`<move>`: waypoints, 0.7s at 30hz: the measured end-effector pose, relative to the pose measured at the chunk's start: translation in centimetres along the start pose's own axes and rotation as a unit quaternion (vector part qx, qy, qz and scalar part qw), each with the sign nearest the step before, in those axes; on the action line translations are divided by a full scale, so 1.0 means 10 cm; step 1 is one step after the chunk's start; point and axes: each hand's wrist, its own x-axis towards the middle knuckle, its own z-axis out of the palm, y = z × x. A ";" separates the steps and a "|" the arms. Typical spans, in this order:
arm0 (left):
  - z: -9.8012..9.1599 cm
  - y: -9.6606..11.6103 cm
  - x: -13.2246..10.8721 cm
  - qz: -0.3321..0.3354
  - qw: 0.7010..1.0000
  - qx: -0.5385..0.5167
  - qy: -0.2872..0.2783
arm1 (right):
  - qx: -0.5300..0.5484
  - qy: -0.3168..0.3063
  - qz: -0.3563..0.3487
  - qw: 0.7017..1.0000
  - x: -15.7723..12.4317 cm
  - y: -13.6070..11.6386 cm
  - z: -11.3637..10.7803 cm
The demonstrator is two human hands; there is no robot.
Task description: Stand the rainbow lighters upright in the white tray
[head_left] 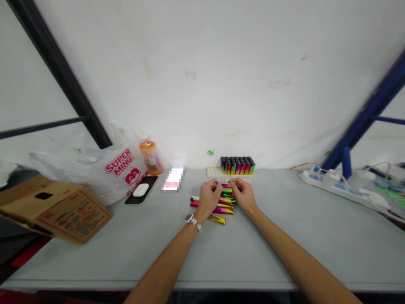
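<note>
My left hand (pixel 210 195), with a ring and a silver wristwatch (pixel 193 220), is closed above a loose pile of shiny multicoloured lighters (pixel 225 209). Opposite it, my right hand (pixel 243 193) has its thumb and forefinger pressed together. Both sets of fingertips point toward each other over the pile's far end; whatever they pinch is hidden or too small to name. One gold lighter (pixel 218 219) lies nearest me, below the left wrist. Just beyond the hands, rows of upright black-topped lighters (pixel 238 166) stand beside and partly over a white perforated tray (pixel 214 171).
To the left are an open cardboard box (pixel 74 215), a white plastic bag (pixel 95 173), an orange drink bottle (pixel 149 155), a white mouse-like case on a dark phone (pixel 142 190), and a lit phone (pixel 173 179). A power strip (pixel 341 188) lies right. The wall (pixel 202 105) bounds the back.
</note>
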 end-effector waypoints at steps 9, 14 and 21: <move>-0.01 -0.02 0.00 0.005 1.000 -0.010 0.003 | -0.119 -0.006 -0.040 0.992 -0.01 -0.09 0.00; -0.01 -0.04 0.00 0.001 1.000 -0.011 0.003 | -0.141 0.004 -0.039 0.989 -0.01 -0.09 0.01; -0.02 -0.04 -0.01 -0.003 1.000 -0.009 -0.004 | -0.135 -0.014 -0.050 0.989 -0.04 -0.14 0.01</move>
